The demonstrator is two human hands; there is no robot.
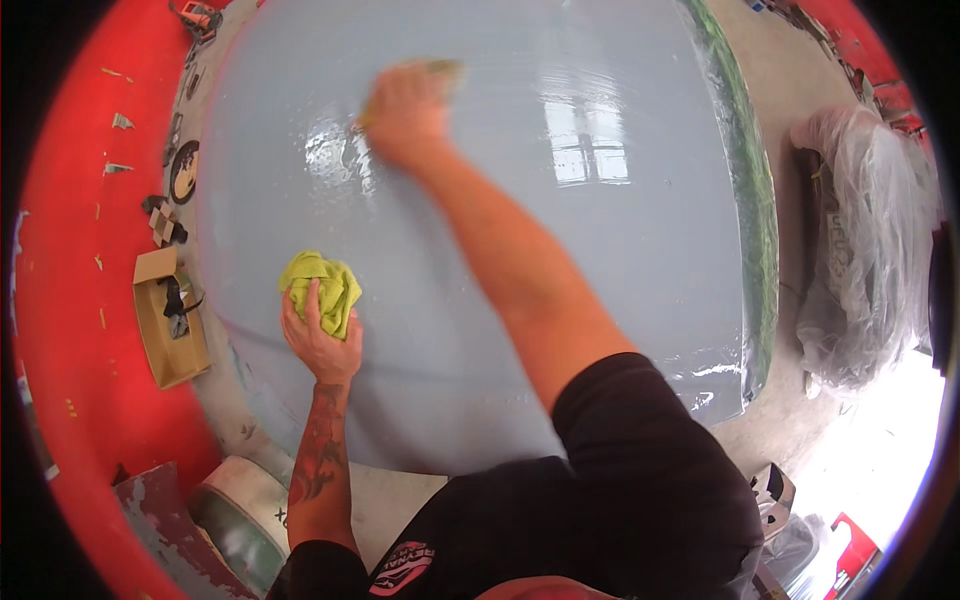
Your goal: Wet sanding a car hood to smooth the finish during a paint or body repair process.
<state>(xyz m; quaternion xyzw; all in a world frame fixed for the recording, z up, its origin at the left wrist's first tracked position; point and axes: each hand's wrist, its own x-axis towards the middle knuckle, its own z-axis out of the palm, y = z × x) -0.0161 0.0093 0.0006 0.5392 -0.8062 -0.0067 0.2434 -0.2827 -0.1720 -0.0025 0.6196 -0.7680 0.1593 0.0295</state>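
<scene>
Bunched up in my left hand (325, 340) is a yellow-green cloth (322, 290), held over the left part of a broad, smooth grey vehicle panel (450, 350). My right arm stretches across to the far part of this panel. There my right hand (408, 110) is smeared by motion, palm down on the wet surface. A thin yellowish pad or cloth (447, 70) sticks out at the edges of that hand; its exact kind is hidden. Wet streaks and bright window reflections show around it.
Green masking film (757, 230) runs down the panel's right edge. Farther right stands a bulky thing wrapped in clear plastic (855, 250). An open cardboard box (172, 325) sits on the left by the red wall (80, 250). Loose body parts (240, 520) lie at lower left.
</scene>
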